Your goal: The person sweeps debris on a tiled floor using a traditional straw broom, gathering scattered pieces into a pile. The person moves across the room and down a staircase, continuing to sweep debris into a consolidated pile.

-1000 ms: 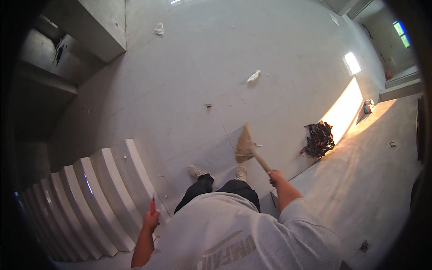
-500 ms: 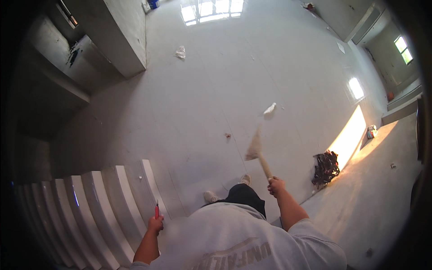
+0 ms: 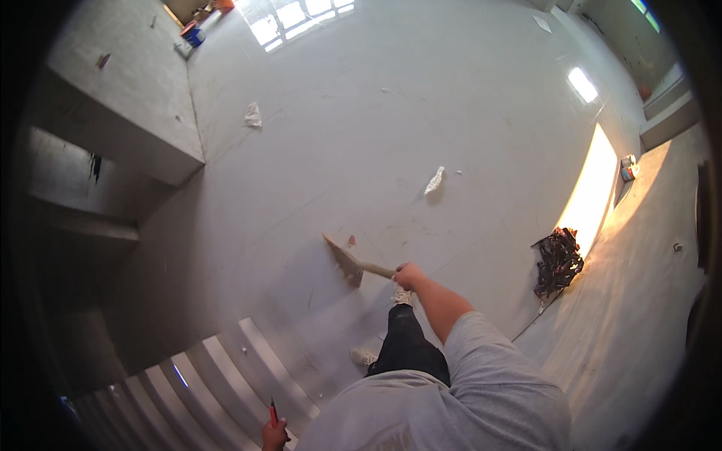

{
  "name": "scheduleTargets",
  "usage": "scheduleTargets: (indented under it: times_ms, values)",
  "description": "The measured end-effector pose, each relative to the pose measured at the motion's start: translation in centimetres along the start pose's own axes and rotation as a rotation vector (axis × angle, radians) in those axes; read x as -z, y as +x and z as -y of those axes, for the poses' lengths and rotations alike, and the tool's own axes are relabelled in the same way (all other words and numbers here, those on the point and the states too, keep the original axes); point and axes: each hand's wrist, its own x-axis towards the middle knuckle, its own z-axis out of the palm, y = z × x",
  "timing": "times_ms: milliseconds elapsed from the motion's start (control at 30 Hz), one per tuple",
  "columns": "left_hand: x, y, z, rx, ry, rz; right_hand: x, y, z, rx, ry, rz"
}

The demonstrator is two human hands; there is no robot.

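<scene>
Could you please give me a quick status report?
Right hand gripping broom. Left hand holding red tool. Scrap lying close by broom; dark pile off right.

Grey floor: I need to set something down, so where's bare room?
Largely bare: the smooth grey floor between the left crumpled white scrap and the right crumpled white scrap, and from the latter to the tangled dark heap. Crowded: around the right hand, whose tan fan-shaped broom is near a small reddish scrap.
</scene>
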Motion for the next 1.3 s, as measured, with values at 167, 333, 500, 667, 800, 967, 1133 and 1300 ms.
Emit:
scheduleTargets:
  times_ms: [167,333,500,667,800,967,1133,1300]
  values:
    - [-4.4,0.4,-10.0,-0.169,0.385,0.139,17.0,2.3,-4.0,-0.283,0.506,-0.064]
    - [-9.6,-0.9,-26.1,-0.345,0.381,0.070,24.4,4.7,-17.8,-0.600,1.181,-0.319]
    - [-12.8,-1.6,-37.8,-0.314,0.246,0.138,26.2,-3.8,-26.2,-0.824,1.462,-0.664]
    - [-12.1,4.9,-37.0,-0.440,0.521,0.256,20.9,-11.6,-27.9,-0.760,1.313,-0.949]
    - [-11.5,11.3,-37.1,-0.525,1.030,0.289,11.2,-18.8,-26.9,-0.800,1.417,-0.728]
    - [-12.4,12.2,-41.0,-0.591,0.820,0.334,1.3,-25.0,-24.7,-0.891,1.302,-0.409]
    - [-9.7,15.9,-44.8,-0.683,0.673,0.355,-0.6,-29.8,-16.3,-0.798,1.039,-0.305]
    - [-6.0,14.8,-50.6,-0.700,0.452,0.554,-5.5,-29.4,-6.6,-0.781,0.747,-0.318]
